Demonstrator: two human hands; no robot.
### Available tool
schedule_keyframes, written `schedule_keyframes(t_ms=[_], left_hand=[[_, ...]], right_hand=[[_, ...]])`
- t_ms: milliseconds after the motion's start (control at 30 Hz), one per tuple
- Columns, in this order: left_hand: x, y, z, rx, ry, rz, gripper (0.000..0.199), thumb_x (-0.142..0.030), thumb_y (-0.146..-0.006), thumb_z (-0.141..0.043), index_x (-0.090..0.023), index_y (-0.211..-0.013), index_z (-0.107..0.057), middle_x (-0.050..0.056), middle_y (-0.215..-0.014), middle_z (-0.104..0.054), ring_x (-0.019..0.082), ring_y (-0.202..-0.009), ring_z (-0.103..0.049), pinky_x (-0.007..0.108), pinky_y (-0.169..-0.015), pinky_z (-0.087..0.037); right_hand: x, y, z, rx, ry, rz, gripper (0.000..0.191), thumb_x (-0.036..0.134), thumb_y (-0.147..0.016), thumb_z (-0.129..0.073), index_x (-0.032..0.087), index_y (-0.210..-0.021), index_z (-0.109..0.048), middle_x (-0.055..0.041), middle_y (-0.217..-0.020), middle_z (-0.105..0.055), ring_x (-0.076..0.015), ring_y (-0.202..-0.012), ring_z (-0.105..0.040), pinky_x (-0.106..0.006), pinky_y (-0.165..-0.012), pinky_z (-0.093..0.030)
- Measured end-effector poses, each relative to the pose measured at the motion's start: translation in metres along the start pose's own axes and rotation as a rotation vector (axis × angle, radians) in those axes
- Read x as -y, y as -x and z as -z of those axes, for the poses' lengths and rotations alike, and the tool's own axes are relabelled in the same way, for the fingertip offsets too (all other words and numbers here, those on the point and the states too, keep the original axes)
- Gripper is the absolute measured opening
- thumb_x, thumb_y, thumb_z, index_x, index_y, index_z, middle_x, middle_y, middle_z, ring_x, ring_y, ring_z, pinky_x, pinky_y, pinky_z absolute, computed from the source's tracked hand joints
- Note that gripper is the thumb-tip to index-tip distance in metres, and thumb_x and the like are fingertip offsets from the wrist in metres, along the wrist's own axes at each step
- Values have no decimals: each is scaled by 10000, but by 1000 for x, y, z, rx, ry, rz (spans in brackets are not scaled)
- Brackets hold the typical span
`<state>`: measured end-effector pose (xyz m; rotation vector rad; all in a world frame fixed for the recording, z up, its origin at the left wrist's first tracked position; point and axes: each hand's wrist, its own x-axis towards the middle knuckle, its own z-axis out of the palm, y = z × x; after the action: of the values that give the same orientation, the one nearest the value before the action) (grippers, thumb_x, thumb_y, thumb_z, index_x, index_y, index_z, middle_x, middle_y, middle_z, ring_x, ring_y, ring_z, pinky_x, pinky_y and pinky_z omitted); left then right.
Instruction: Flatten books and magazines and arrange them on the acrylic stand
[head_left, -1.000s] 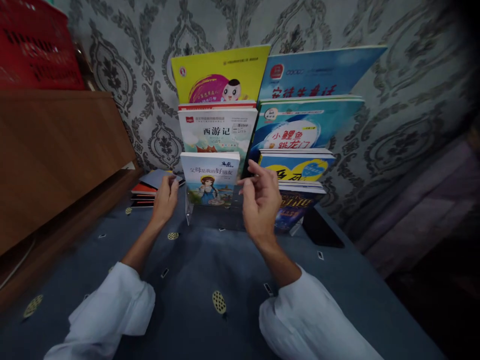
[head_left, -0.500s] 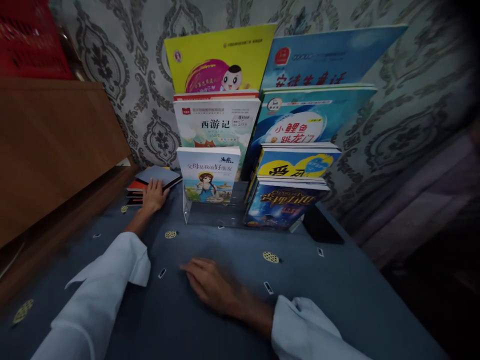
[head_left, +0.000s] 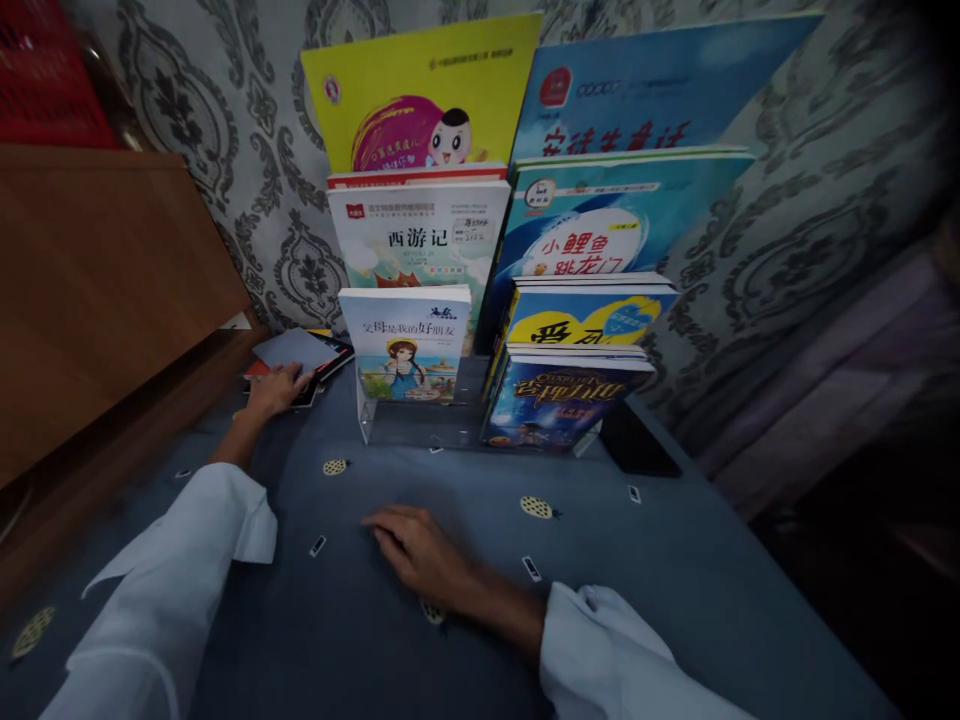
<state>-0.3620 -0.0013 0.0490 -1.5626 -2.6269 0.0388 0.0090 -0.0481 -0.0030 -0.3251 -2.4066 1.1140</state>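
Observation:
At the back left, my left hand (head_left: 276, 390) lies on the near side of a small pile of books and notebooks. Its fingers stretch over the top item, a thin grey notebook (head_left: 296, 350), which sits askew; whether they grip its edge is hard to tell. Black and orange-red edges show beneath it. My right hand (head_left: 420, 550) rests on the blue-grey tablecloth (head_left: 360, 640), holding nothing, index finger extended and the others loosely bent. Beyond it stands a clear stepped book rack (head_left: 420, 425), carrying a white picture-cover book (head_left: 412, 345) and a dark blue book (head_left: 562, 400) in front.
Taller books, including a yellow one (head_left: 420, 90) and a blue one (head_left: 660, 85), fill the rack's rear tiers. A black flat object (head_left: 639, 440) lies right of the rack. A wooden cabinet (head_left: 112, 310) borders the left side; patterned wall covering (head_left: 292, 250) rises behind.
My left hand has slid left across the pile, and the grey notebook has shifted slightly left and turned. My right hand stays nearly in place. The view has moved slightly.

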Motion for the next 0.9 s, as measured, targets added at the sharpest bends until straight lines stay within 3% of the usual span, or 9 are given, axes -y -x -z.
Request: schedule_keyframes(t_ms=[100,200,400,600,767,900], left_hand=[[10,16,2,-6,-32,6,544,-530,-1008,-341,-206,-1425,-473,173,-1483,-517,357,-1339,-505,552,-1061,-401],[14,29,2,-18,-69,-22,493,-396,-987,-425,-198,-1437,-446,159,-1494,-511,327,-1350,-502,492,-1059,-416],[1,40,6,-74,-142,-28,401,-130,-949,-336,-102,-1280,-559,252,-1248,-655,359,-1111,-664,502,-951,-461],[-8,63,10,-104,-195,-80,398,-64,-902,-359,-53,-1213,-607,279,-1151,-680,374,-1099,-669,496,-923,-474],[-17,104,13,-80,-245,-134,430,-54,-906,-307,-32,-1161,-653,279,-1065,-700,392,-998,-693,520,-875,-487],[-34,159,13,-29,-264,-187,409,-90,-896,-367,-122,-1146,-688,223,-1055,-719,381,-962,-697,491,-844,-499]], right_hand=[[0,-1,0,6,11,-6,309,142,-959,-471,179,-1136,-721,-89,-992,-759,-190,-930,-710,-311,-870,-538],[0,-1,0,-3,12,-7,299,138,-961,-476,182,-1128,-721,-86,-1011,-762,-187,-930,-713,-314,-866,-542],[-1,-1,-1,-16,26,22,287,117,-944,-497,166,-1108,-727,-96,-1015,-766,-197,-940,-718,-325,-879,-547],[1,-1,0,-16,54,14,285,113,-949,-495,166,-1118,-719,-94,-1017,-766,-193,-946,-715,-322,-884,-547],[-1,-2,-1,-24,39,28,282,114,-947,-501,153,-1115,-723,-99,-1013,-763,-194,-952,-715,-321,-885,-544],[-1,-2,-1,-31,22,16,277,100,-934,-512,161,-1097,-728,-92,-997,-765,-195,-939,-716,-320,-872,-544]])
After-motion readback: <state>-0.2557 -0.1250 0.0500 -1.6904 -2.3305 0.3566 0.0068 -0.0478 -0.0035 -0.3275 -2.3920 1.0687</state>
